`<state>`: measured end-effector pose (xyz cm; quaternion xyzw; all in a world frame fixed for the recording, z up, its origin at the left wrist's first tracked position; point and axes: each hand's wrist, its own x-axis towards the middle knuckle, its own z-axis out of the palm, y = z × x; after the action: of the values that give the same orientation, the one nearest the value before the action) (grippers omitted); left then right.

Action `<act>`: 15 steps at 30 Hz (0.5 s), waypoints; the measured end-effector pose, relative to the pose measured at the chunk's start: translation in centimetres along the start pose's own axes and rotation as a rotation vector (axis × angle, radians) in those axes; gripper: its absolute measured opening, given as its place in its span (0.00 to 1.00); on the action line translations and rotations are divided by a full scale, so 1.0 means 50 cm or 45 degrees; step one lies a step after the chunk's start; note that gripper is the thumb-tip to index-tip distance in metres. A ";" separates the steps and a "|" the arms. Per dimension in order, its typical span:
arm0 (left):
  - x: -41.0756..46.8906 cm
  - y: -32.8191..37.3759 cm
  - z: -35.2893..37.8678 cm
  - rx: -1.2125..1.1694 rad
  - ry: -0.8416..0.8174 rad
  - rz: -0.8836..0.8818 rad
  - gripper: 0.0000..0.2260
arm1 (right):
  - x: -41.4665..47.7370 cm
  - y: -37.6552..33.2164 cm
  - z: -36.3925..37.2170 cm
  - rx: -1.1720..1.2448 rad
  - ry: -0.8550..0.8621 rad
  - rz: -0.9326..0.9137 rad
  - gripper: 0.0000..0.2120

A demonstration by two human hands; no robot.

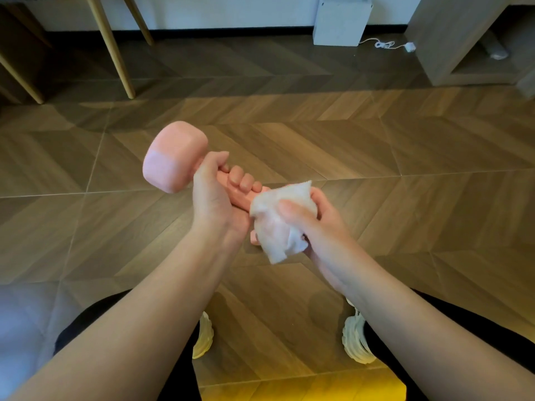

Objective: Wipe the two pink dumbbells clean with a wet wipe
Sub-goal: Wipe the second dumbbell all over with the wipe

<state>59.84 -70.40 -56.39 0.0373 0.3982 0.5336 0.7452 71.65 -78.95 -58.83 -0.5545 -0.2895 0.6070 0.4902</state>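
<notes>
One pink dumbbell (pixel 173 156) is held in the air above the floor, its far head up at the left. My left hand (pixel 215 195) grips its handle, fingers curled round it. My right hand (pixel 314 219) holds a crumpled white wet wipe (pixel 278 221) wrapped over the dumbbell's near head, which is almost wholly hidden; only a pink edge shows below the wipe. The second pink dumbbell is not in view.
Wooden chevron floor (pixel 376 157) lies below. My knees and white shoes (pixel 356 337) are at the bottom. Wooden chair legs (pixel 115 53) stand at the back left, a white box (pixel 340 21) with a cable at the back, a wooden cabinet (pixel 463 39) at the right.
</notes>
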 end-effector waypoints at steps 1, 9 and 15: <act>-0.001 -0.001 0.002 0.021 -0.004 0.011 0.15 | 0.001 -0.001 0.001 0.011 0.028 0.017 0.24; 0.013 0.023 -0.002 -0.071 0.065 0.011 0.13 | -0.002 -0.006 -0.035 0.188 -0.316 -0.010 0.21; 0.006 0.016 -0.006 -0.052 0.025 -0.001 0.14 | -0.006 0.003 0.000 -0.014 -0.100 -0.085 0.30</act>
<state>59.09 -69.93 -56.39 0.0167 0.3945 0.5415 0.7422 71.55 -79.29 -58.85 -0.5230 -0.3303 0.6100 0.4952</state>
